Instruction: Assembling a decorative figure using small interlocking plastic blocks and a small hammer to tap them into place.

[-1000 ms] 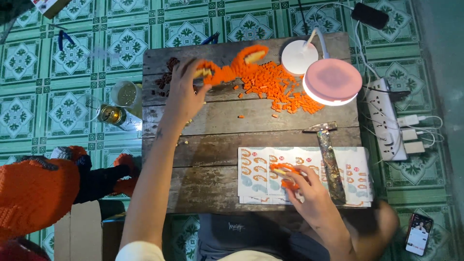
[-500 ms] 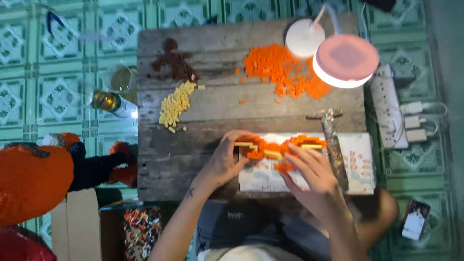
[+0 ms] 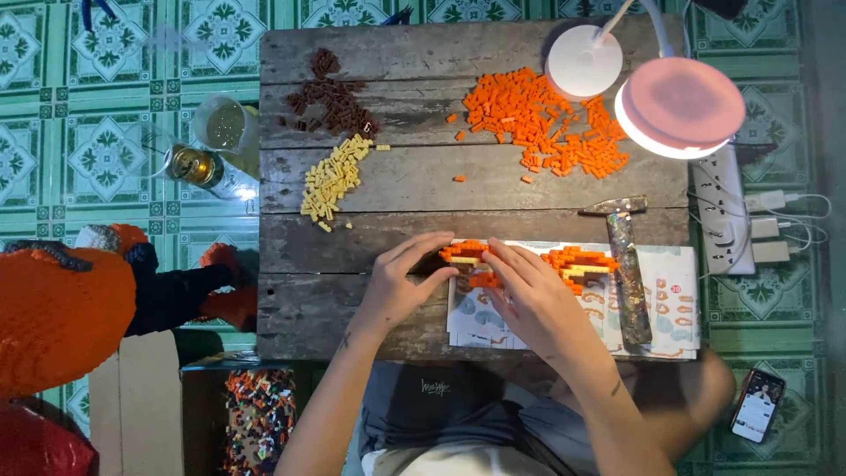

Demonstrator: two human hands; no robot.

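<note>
Near the front edge of the bench (image 3: 352, 304), both hands press on the orange brick piece (image 3: 529, 258), which lies long from left to right on the printed sheet (image 3: 674, 304). The left hand (image 3: 401, 282) pinches its left end, fingers nearly closed. The right hand (image 3: 529, 295) covers its middle, its grip unclear. Further away lie loose orange bricks (image 3: 546, 119).

Green patterned tile floor (image 3: 106, 150), weathered plank table (image 3: 414, 181), lit pink desk lamp (image 3: 679, 106), white power strip (image 3: 727, 211)
</note>
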